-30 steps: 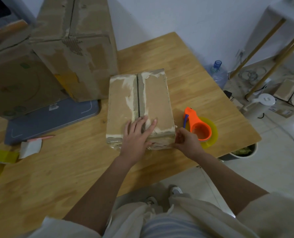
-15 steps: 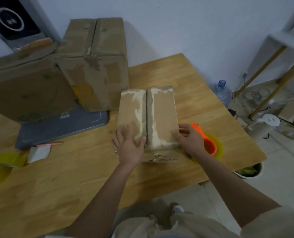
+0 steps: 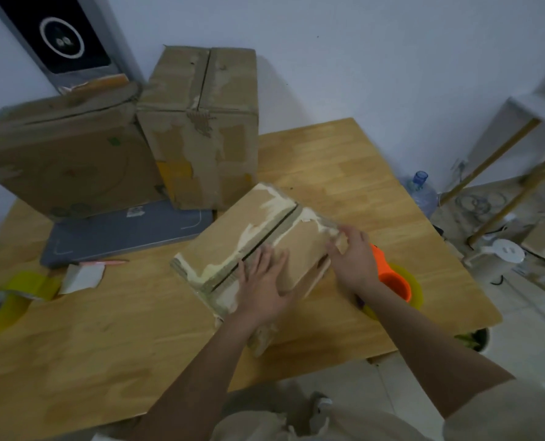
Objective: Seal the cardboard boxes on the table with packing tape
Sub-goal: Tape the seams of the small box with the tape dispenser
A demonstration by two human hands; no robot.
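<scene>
A small cardboard box (image 3: 233, 237) with torn white patches along its top seam lies turned at an angle in the middle of the wooden table (image 3: 344, 173). My left hand (image 3: 261, 284) presses flat on its top near the seam, fingers straight. My right hand (image 3: 352, 257) grips the box's right corner, fingers curled over the edge. Right behind that hand lies an orange tape dispenser (image 3: 392, 278) with a yellow tape roll. Two larger cardboard boxes stand at the back, one tall (image 3: 201, 128) and one leaning at the left (image 3: 64, 160).
A second yellow tape roll (image 3: 7, 303) sits at the left table edge beside a small white card (image 3: 82, 276). A grey flat board (image 3: 121, 230) lies under the big boxes. A water bottle (image 3: 420, 189), a white kettle (image 3: 503, 253) and a shelf frame stand on the floor at the right.
The small box has turned clockwise and now lies diagonally. My right hand moved from the dispenser onto the box's right corner. My left hand stayed pressed on the top.
</scene>
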